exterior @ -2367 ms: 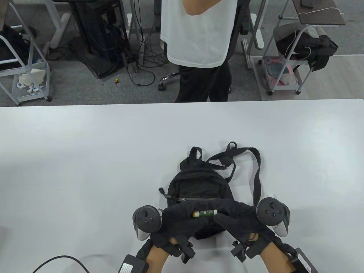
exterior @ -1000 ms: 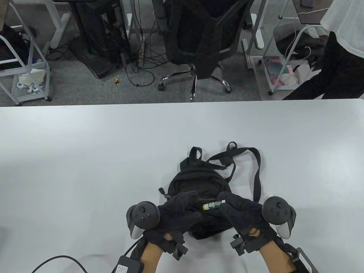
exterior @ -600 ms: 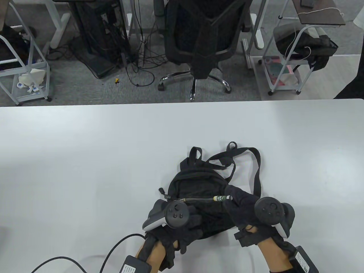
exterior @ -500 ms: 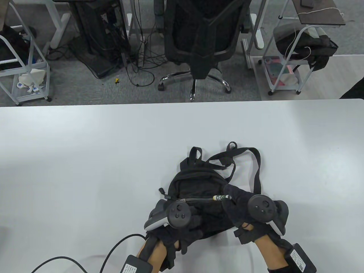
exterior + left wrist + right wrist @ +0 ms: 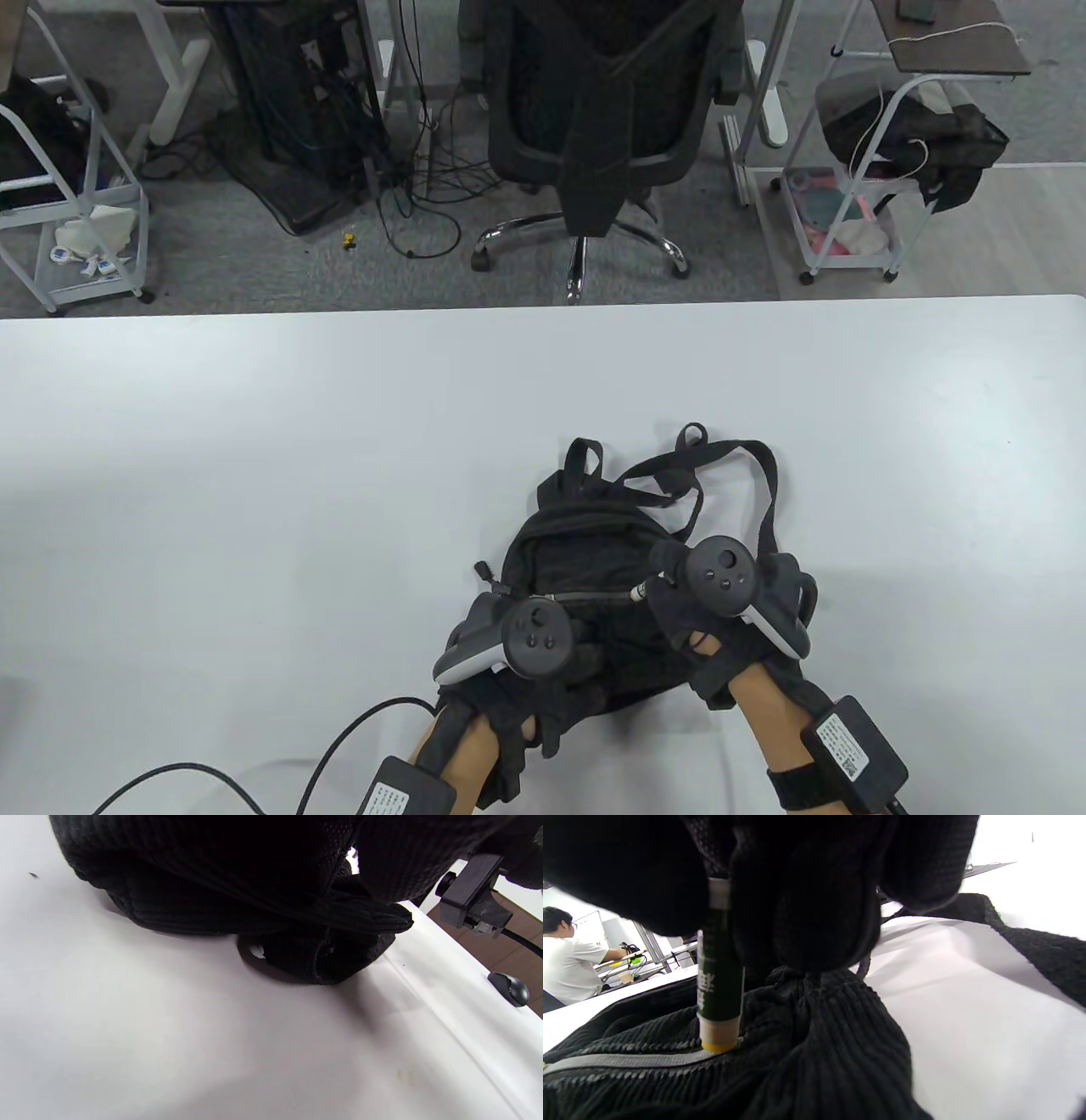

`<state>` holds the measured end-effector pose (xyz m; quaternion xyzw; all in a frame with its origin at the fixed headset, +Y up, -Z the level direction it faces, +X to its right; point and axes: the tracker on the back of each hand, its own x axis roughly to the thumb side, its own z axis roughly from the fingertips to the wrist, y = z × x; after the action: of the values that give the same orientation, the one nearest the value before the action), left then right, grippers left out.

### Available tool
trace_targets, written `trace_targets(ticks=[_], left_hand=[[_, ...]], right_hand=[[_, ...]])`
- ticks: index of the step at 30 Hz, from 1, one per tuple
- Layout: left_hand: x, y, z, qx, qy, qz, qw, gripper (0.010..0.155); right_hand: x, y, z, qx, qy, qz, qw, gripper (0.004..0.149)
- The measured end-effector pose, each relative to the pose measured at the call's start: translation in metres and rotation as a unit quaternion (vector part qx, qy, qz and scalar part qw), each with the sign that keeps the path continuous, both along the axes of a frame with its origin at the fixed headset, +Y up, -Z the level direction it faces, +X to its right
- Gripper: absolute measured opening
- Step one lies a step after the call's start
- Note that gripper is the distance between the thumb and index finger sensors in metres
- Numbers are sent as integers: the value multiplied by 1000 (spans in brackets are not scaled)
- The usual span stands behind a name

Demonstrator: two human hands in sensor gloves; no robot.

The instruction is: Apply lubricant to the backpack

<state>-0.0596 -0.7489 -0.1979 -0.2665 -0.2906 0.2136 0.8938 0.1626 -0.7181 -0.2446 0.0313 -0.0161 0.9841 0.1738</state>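
Note:
A small black corduroy backpack (image 5: 585,543) lies on the white table (image 5: 254,475) with its straps toward the far side. My right hand (image 5: 670,598) grips a green lubricant stick (image 5: 719,984) upright. Its yellowish tip (image 5: 717,1043) touches the grey zipper (image 5: 628,1060) near the zipper's right end, which also shows in the table view (image 5: 594,598). My left hand (image 5: 560,671) rests on the backpack's lower front, left of the right hand. The tracker hides most of its fingers. In the left wrist view only the dark glove and the backpack's bottom edge (image 5: 314,959) show.
A black cable (image 5: 254,781) runs from my left wrist across the table's near left. An office chair (image 5: 594,110) and wire carts (image 5: 857,195) stand beyond the table's far edge. A dark mouse-like object (image 5: 509,988) lies near the table's edge.
My right hand has turned over and lifted the stick from lying flat to upright, with its tip kept on the zipper's right end. My left hand has stayed on the backpack.

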Motion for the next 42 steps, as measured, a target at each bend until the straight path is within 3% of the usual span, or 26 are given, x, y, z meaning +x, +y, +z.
trace_targets(ticks=[9, 19, 27, 36, 42], left_hand=[[-1, 0, -2, -5, 1, 3, 1000, 64], [0, 0, -3, -6, 1, 1, 1000, 64], [0, 0, -3, -7, 2, 2, 1000, 64], [0, 0, -4, -9, 2, 3, 1000, 64], [-1, 0, -4, -10, 2, 5, 1000, 64]], right_hand=[[-9, -13, -8, -26, 9, -53, 998, 46], [14, -7, -2, -5, -9, -27, 1000, 45], [-8, -13, -4, -11, 12, -35, 999, 45], [9, -11, -4, -8, -9, -35, 999, 45], [-9, -14, -6, -13, 8, -39, 999, 45]])
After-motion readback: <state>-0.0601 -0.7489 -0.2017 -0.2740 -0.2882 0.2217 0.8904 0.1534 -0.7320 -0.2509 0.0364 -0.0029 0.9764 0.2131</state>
